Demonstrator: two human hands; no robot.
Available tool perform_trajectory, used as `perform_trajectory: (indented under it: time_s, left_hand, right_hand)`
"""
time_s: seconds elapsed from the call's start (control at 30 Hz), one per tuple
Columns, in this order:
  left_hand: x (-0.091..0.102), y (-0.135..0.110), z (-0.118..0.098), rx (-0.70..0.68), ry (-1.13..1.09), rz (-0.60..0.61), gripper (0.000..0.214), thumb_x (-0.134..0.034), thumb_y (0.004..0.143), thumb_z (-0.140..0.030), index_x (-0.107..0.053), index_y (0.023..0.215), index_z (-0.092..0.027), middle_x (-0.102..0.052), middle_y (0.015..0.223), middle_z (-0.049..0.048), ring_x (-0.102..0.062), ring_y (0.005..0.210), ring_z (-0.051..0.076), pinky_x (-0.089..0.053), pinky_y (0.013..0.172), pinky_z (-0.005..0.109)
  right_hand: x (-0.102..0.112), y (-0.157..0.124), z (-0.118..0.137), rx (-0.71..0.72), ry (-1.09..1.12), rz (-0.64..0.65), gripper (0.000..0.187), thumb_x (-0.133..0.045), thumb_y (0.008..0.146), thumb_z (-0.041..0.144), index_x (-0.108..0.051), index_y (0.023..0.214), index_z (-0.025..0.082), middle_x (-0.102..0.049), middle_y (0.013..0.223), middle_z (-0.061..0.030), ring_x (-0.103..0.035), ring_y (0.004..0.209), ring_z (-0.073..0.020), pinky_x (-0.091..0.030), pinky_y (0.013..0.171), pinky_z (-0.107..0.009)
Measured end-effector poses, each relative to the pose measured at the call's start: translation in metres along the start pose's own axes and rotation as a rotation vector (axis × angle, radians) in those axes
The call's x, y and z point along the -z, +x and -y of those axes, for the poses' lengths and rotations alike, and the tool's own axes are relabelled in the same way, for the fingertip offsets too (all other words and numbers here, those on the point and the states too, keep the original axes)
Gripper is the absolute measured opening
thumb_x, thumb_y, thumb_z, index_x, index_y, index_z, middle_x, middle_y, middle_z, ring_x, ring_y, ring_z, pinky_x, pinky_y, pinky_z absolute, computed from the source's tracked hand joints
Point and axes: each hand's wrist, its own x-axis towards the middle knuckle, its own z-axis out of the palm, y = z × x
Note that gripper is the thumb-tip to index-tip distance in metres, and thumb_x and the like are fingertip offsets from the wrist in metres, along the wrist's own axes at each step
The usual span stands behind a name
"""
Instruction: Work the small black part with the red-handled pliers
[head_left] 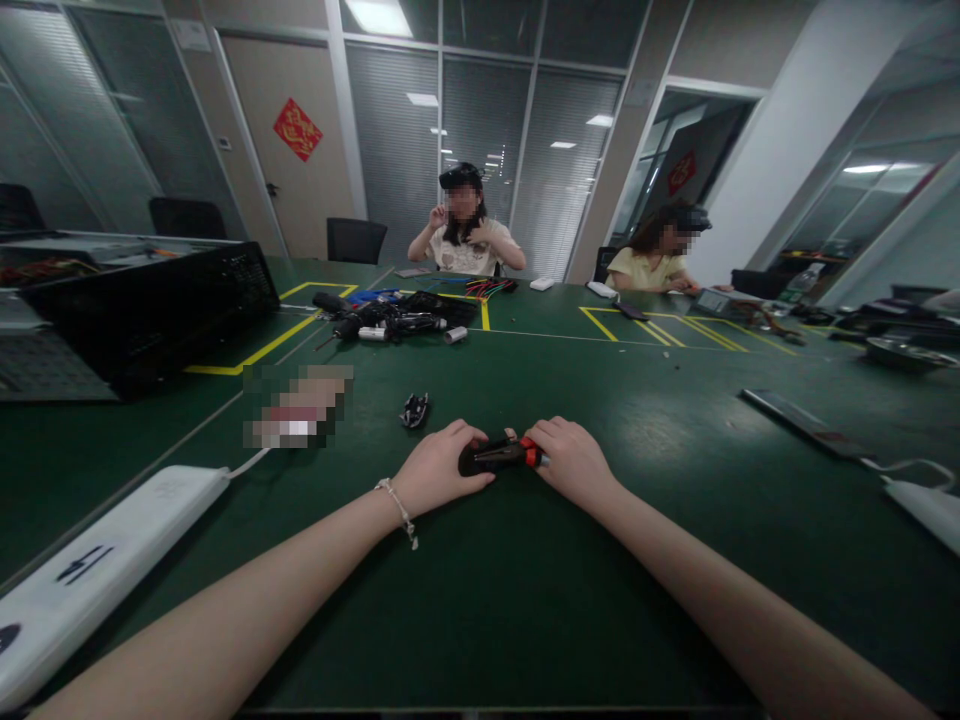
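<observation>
My left hand (437,466) and my right hand (571,459) meet on the green table (525,600), both closed around a small black tool with a red end (501,454). The left fingers wrap its black body. Fingers of the right hand pinch the red end. A small black clip-like part (415,410) lies just beyond my left hand. A beaded bracelet (399,510) circles my left wrist.
A white power strip (97,570) lies at the near left, another white device (926,505) at the right edge. A black computer case (142,305) stands at the left. Cables and tools (397,318) are piled further back. Two people sit at the far side.
</observation>
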Motion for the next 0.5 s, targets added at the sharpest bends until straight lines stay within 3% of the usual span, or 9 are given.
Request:
perform_trajectory:
  time_s: [0.17, 0.5]
  left_hand:
    - [-0.0005, 0.0008, -0.0004, -0.06, 0.0, 0.03, 0.046, -0.059, 0.07, -0.042, -0.048, 0.11, -0.023, -0.052, 0.099, 0.0024, -0.053, 0.085, 0.018, -0.044, 0.073, 0.03]
    - [-0.0007, 0.0024, -0.0038, 0.016, -0.022, 0.026, 0.037, -0.057, 0.072, -0.038, -0.053, 0.106, -0.024, -0.052, 0.091, 0.0011, -0.054, 0.082, 0.017, -0.044, 0.071, 0.029]
  right_hand:
    - [-0.0011, 0.0001, -0.0004, -0.002, 0.005, 0.0, 0.019, -0.056, 0.067, 0.015, -0.058, 0.085, 0.017, -0.061, 0.086, -0.0046, -0.05, 0.077, -0.0167, -0.038, 0.067, -0.028]
    - [0.0014, 0.0006, 0.0005, -0.01, -0.005, 0.015, 0.018, -0.055, 0.067, 0.014, -0.058, 0.084, 0.017, -0.06, 0.084, -0.0045, -0.049, 0.075, -0.0161, -0.037, 0.065, -0.027]
